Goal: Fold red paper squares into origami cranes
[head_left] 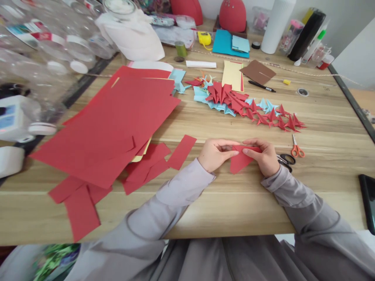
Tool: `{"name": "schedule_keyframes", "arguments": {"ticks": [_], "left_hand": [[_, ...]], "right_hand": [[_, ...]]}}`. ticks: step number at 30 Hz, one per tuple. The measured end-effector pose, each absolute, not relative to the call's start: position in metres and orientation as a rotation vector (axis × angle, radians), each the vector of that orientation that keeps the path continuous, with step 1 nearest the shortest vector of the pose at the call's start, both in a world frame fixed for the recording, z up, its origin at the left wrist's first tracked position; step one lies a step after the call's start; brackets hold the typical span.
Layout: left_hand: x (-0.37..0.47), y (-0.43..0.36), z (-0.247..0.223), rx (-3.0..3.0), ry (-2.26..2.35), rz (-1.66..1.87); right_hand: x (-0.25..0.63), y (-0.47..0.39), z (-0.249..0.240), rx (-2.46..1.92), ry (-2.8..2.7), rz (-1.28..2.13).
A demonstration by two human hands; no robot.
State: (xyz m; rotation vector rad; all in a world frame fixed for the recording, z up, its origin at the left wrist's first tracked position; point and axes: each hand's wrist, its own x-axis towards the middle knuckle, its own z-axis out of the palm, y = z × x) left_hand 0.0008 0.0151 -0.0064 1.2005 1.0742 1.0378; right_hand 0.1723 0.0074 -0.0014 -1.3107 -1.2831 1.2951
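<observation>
A small piece of red paper (238,163), partly folded, is held between both hands above the table. My left hand (216,154) pinches its left side between thumb and fingers. On the right side, my right hand (263,154) grips it with the thumb laid over the front. The fingers behind the paper are partly hidden. Black-handled scissors (288,159) lie beside my right wrist, partly covered by it. Orange-handled scissors (297,150) rest a little farther right. Beyond my hands are several folded red paper pieces (219,93) and light-blue ones (266,105).
Large red sheets (117,117) and cut red strips (183,152) cover the table's left. Clear plastic bottles (58,43) crowd the far left. Yellow paper (232,76), brown paper (258,72), a black pen (261,86) and a tape roll (302,92) lie at the back. A phone (367,203) sits right.
</observation>
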Motion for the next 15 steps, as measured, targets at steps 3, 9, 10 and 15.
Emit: {"name": "schedule_keyframes", "arguments": {"ticks": [3,9,10,15], "left_hand": [[0.0002,0.0152,-0.0042,1.215,1.110,1.020],[0.0011,0.0143,-0.0009,1.191,1.121,1.043],[0.0013,0.0141,-0.0005,1.181,1.124,1.059],[0.0011,0.0144,-0.0006,1.159,1.167,1.160]], "right_hand": [[0.1725,0.0074,-0.0012,-1.290,-1.310,1.279],[0.1729,0.0083,-0.0050,-1.293,-1.259,1.276],[0.1728,0.0085,-0.0053,-1.298,-1.247,1.282],[0.1712,0.0098,-0.0051,-1.252,-1.244,1.304]]}}
